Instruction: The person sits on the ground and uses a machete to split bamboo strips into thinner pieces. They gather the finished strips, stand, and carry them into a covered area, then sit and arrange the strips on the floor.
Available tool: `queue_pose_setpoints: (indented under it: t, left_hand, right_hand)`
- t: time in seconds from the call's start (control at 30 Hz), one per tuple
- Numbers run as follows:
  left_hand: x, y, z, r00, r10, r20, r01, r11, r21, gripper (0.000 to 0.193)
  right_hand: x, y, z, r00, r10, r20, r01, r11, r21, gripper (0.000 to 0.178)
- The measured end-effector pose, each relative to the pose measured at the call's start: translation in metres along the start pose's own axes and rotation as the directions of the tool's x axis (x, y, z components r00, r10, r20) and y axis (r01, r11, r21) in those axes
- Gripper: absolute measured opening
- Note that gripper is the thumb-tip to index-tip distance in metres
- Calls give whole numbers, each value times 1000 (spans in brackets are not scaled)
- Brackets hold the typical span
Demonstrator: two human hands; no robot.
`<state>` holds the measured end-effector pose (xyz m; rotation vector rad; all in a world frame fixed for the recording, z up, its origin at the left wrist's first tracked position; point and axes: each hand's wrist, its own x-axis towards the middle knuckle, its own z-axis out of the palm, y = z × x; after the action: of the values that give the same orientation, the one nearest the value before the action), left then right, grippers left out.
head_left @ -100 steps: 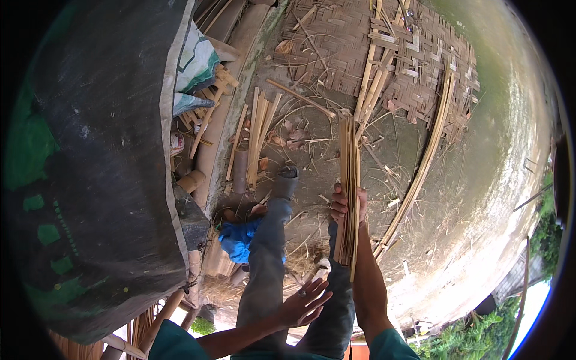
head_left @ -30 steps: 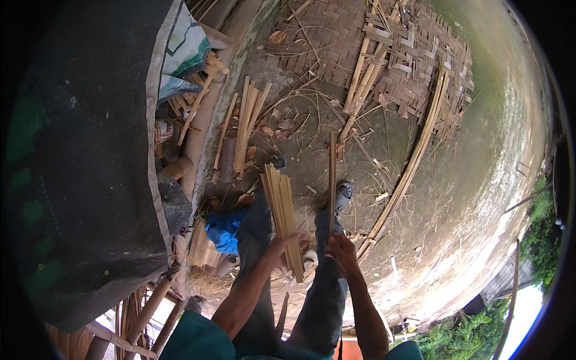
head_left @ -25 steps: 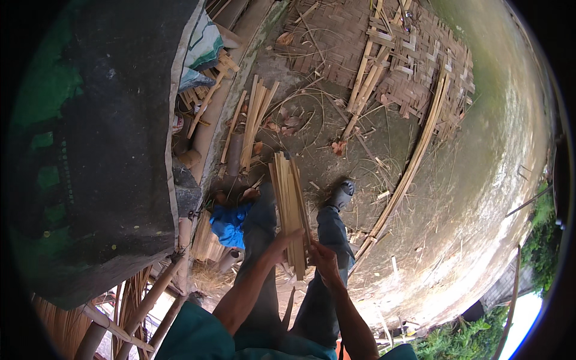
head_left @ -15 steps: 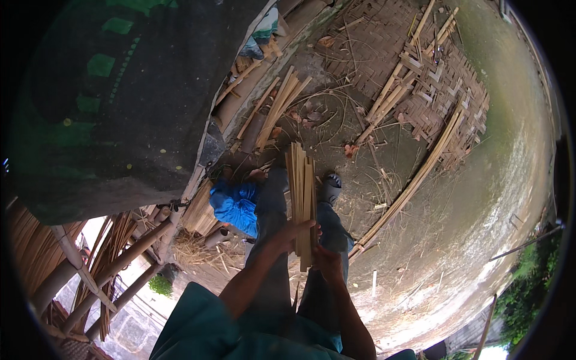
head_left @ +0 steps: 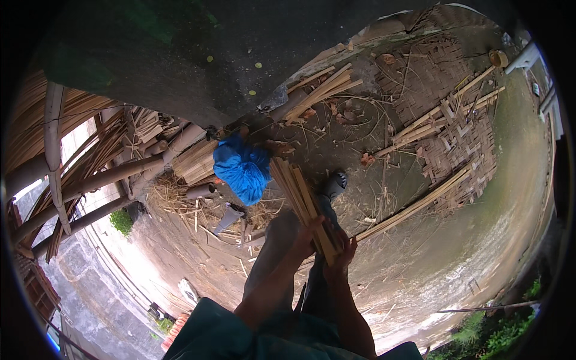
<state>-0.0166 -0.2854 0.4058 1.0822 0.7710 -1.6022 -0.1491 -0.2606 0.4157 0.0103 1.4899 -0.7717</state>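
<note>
A bundle of flat, pale bamboo strips slants up and to the left in front of my legs. My left hand is closed around its left side, near the lower end. On the other side my right hand grips the same bundle, a little lower, with its fingers partly hidden by the strips. Left of the bundle's upper end lies a crumpled blue plastic sheet or bag. My shoe shows to the right of the strips.
More split strips lie in a pile ahead. Woven bamboo matting and long strips cover ground on the right. A dark tarp hangs ahead and left, above bamboo poles. A grey blade-like piece rests among scraps.
The view has turned, so the ground and piles appear shifted. The bundle, upright before, now tilts to the left at its top. Both hands have kept hold of it.
</note>
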Motion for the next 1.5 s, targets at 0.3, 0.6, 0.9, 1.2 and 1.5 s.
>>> queue_pose_setpoints:
  t: [0.3,0.6,0.9,1.2,1.5]
  left_hand:
    - [-6,20,-44,994,89,55,-84,991,-101,32]
    - [-40,43,-88,966,227,-123,-243,960,-141,32]
    - [-85,73,-155,901,220,-373,-243,970,-16,30]
    - [-173,13,-349,792,289,-537,-294,952,79,23]
    - [-228,-111,-396,750,-154,-643,-163,899,-405,14]
  right_hand:
    - [-44,-16,90,994,-97,57,112,875,-470,73]
    - [-40,49,110,993,-34,111,82,885,-458,65]
    - [-42,107,104,972,99,214,111,608,-786,44]
    - [11,21,48,955,227,191,188,34,-981,33]
    - [-4,-27,99,978,150,147,162,-95,-982,36]
